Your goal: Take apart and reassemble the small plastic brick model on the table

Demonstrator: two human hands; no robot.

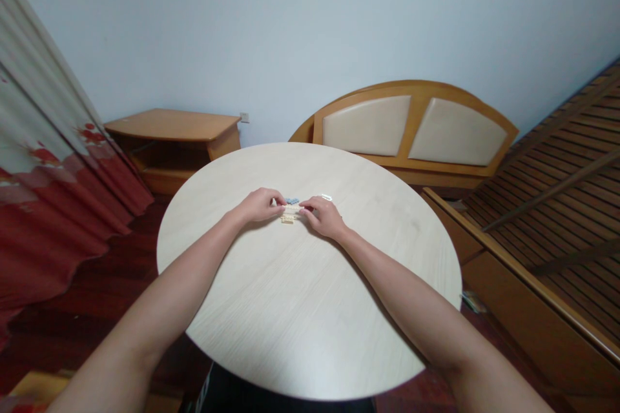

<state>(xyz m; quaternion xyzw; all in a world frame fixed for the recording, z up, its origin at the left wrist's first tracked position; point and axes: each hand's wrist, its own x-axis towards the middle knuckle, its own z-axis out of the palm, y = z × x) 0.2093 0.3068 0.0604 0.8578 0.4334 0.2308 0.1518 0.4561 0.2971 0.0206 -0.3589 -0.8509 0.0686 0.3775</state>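
Above the middle of the table, my left hand (pixel 264 204) and my right hand (pixel 323 215) face each other with fingers pinched. Between their fingertips is a small white strip (pixel 292 210) that looks like toy building bricks, held at both ends. Just nearer to me lies a cream-coloured brick piece (pixel 287 220). Light blue bricks (pixel 292 201) lie just beyond the strip, partly behind the fingers. A separate white piece (pixel 327 197) rests past my right hand. Fine details of these pieces are too small to make out.
The round pale wooden table (pixel 300 310) carries the pieces. Behind it stand a low wooden cabinet (pixel 179 124) and an arched headboard (pixel 411 122) by the wall. A red and white curtain (pixel 72 206) hangs left; a wooden bed rail (pixel 523 277) and slatted panel (pixel 562 187) are right.
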